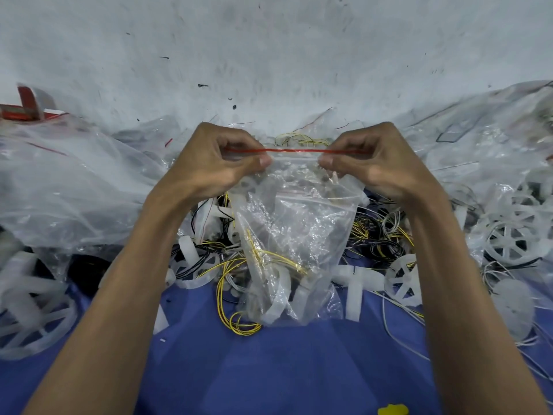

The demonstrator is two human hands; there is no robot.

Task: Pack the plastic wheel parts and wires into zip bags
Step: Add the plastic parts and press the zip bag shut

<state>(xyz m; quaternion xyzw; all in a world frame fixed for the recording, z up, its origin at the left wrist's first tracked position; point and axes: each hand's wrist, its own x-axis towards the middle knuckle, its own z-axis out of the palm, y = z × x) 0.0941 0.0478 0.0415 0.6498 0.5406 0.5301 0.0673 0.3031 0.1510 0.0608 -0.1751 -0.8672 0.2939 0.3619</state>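
You are pinching the zip bag (299, 229) top with left hand (215, 166) and right hand (371, 169) apart; an unpressed gap between them may be letting the wires (278, 259) spill.

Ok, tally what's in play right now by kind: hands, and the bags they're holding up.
Hands pinching the bag top: 2 (left hand, right hand)
Zip bag held: 1
Total: 3
Its contents are too tangled to count.

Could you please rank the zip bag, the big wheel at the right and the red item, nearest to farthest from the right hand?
1. Zip bag: pinched by the right hand.
2. Wheel: lower right.
3. Red item: far left.
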